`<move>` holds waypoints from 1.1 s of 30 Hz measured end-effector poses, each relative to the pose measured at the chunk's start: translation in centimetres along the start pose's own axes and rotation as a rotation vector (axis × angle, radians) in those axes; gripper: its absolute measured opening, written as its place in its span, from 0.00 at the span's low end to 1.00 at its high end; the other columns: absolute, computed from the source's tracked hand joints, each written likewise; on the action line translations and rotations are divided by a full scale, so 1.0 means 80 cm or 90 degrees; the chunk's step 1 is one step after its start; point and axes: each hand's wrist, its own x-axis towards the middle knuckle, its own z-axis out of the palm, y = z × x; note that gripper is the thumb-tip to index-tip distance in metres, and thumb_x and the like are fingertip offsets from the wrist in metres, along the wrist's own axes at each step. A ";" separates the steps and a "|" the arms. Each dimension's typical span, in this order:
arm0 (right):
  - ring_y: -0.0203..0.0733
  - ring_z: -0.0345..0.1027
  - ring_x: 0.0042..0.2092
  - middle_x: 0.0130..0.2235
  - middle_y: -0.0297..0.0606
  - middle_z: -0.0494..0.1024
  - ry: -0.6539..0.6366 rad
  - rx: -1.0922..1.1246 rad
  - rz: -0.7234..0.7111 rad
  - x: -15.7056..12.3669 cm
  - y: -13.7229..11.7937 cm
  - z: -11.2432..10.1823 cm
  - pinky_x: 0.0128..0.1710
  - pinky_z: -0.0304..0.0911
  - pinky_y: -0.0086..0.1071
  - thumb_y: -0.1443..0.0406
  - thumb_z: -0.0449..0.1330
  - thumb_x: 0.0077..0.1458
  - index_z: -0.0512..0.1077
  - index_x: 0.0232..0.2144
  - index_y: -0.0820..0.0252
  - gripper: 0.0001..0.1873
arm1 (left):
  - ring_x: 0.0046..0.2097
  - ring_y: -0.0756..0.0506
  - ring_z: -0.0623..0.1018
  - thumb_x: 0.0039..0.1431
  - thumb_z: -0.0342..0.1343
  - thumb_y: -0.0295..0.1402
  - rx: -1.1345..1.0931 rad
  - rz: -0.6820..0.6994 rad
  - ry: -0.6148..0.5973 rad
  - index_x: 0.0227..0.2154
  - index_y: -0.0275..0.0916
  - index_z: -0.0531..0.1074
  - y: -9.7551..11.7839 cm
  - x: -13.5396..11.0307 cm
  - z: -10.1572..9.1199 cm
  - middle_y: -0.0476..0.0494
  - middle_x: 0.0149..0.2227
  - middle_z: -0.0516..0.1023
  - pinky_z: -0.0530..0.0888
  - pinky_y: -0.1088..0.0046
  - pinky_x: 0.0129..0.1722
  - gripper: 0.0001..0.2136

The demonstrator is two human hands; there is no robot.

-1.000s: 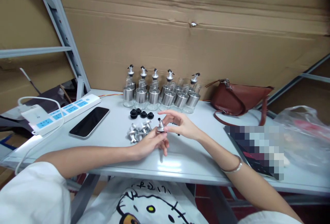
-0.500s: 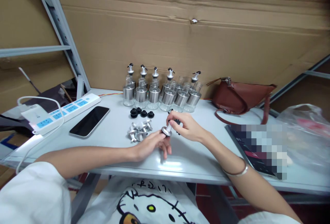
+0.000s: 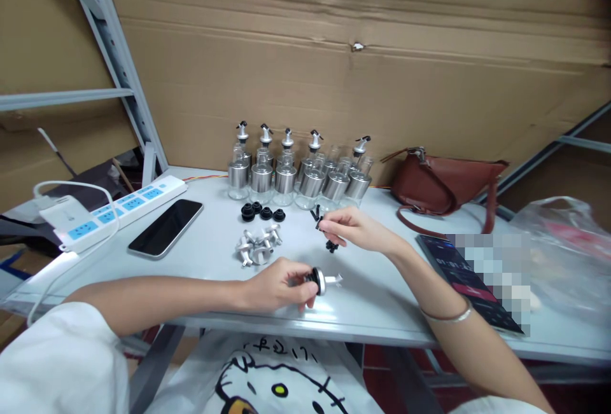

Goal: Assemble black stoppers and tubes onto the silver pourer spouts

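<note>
My left hand grips a silver pour spout by its black stopper end, the metal tube pointing right. Higher and to the right, my right hand pinches a small black flip cap. Below those fingers lies a small cluster of black caps. Several loose silver spouts are heaped left of centre. Behind them sit several black rubber stoppers. Glass bottles with steel bands stand in rows at the back; the rear ones carry fitted spouts.
A black phone and a white power strip lie on the left. To the right are a brown leather bag, a tablet-like screen, partly blurred out, and a clear plastic bag. Cardboard walls the back.
My hands have moved apart. The left has lowered and turned the spout sideways; the right has moved up and away, now with a black cap in its fingertips.
</note>
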 end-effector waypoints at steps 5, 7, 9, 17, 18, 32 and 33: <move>0.36 0.67 0.31 0.33 0.40 0.74 -0.014 -0.018 0.045 -0.004 0.024 -0.034 0.33 0.63 0.31 0.55 0.60 0.49 0.74 0.33 0.64 0.16 | 0.24 0.53 0.63 0.50 0.52 0.33 0.185 0.156 -0.043 0.18 0.38 0.59 -0.005 -0.003 0.004 0.53 0.21 0.61 0.63 0.77 0.26 0.10; 0.37 0.67 0.31 0.29 0.38 0.75 -0.031 -0.036 0.100 -0.006 0.036 -0.044 0.33 0.63 0.31 0.58 0.61 0.47 0.73 0.32 0.64 0.14 | 0.25 0.53 0.63 0.49 0.53 0.33 0.187 0.166 -0.064 0.19 0.38 0.58 -0.007 -0.002 0.004 0.52 0.22 0.62 0.64 0.77 0.26 0.10; 0.38 0.67 0.29 0.25 0.36 0.74 -0.032 -0.079 0.156 -0.007 0.046 -0.050 0.31 0.61 0.31 0.60 0.62 0.45 0.72 0.28 0.63 0.11 | 0.24 0.53 0.63 0.51 0.53 0.34 0.172 0.142 -0.057 0.19 0.37 0.59 -0.006 -0.001 0.004 0.52 0.21 0.62 0.63 0.78 0.25 0.11; 0.33 0.58 0.24 0.20 0.30 0.68 -0.081 -0.258 0.210 0.002 0.065 -0.032 0.24 0.53 0.27 0.66 0.64 0.38 0.70 0.21 0.62 0.07 | 0.25 0.54 0.63 0.51 0.53 0.35 0.127 0.049 -0.021 0.19 0.36 0.61 0.004 0.001 0.000 0.54 0.19 0.63 0.62 0.79 0.25 0.11; 0.32 0.57 0.24 0.20 0.29 0.67 -0.089 -0.262 0.209 0.003 0.067 -0.030 0.23 0.53 0.27 0.65 0.64 0.38 0.70 0.22 0.62 0.07 | 0.25 0.54 0.63 0.52 0.53 0.36 0.122 0.041 -0.020 0.20 0.35 0.63 0.004 0.001 0.000 0.53 0.20 0.63 0.63 0.79 0.26 0.11; 0.34 0.59 0.25 0.24 0.34 0.70 -0.022 -0.261 0.163 -0.007 0.025 -0.030 0.26 0.55 0.28 0.58 0.54 0.55 0.65 0.26 0.62 0.13 | 0.25 0.53 0.69 0.57 0.51 0.42 -0.060 -0.032 0.039 0.26 0.35 0.65 0.000 0.003 0.000 0.49 0.26 0.69 0.66 0.75 0.29 0.14; 0.34 0.59 0.25 0.24 0.35 0.70 -0.025 -0.247 0.145 -0.009 0.012 -0.026 0.26 0.55 0.28 0.55 0.50 0.58 0.65 0.25 0.62 0.17 | 0.24 0.53 0.69 0.57 0.50 0.44 -0.071 -0.029 0.049 0.26 0.34 0.64 -0.001 0.003 0.000 0.49 0.26 0.69 0.66 0.75 0.28 0.15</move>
